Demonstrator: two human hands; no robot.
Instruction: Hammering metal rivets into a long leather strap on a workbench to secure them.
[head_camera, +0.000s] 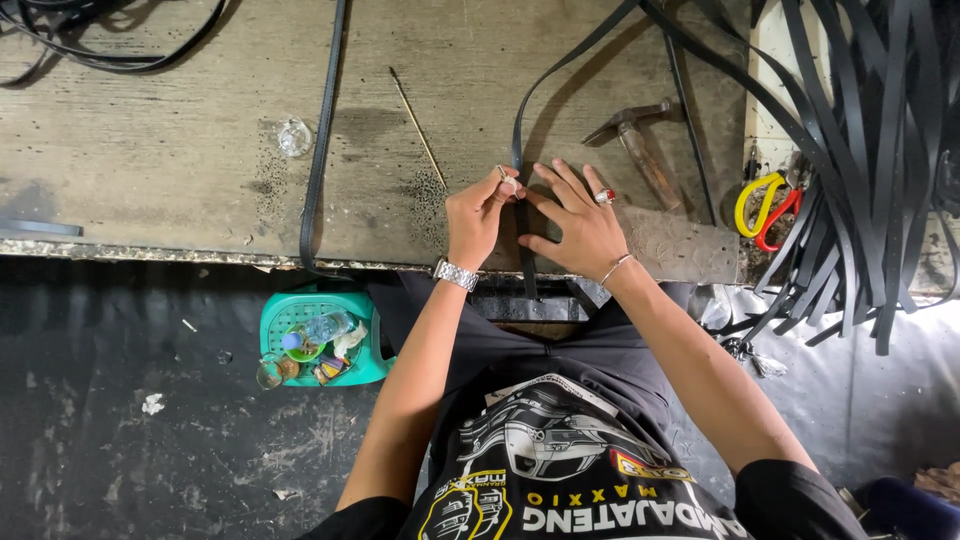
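Observation:
My left hand pinches a small pale object against a black strap on the worn wooden bench. A metal watch sits on that wrist. My right hand lies flat with fingers spread, pressing the same strap down near the bench's front edge. It wears a red-stone ring and a thin bracelet. The strap runs from under my hands up and away to the right.
A hammer lies just right of my hands. Yellow and red scissors rest beside a big bundle of black straps. Another strap and a thin stick lie left. A green stool holds a bottle.

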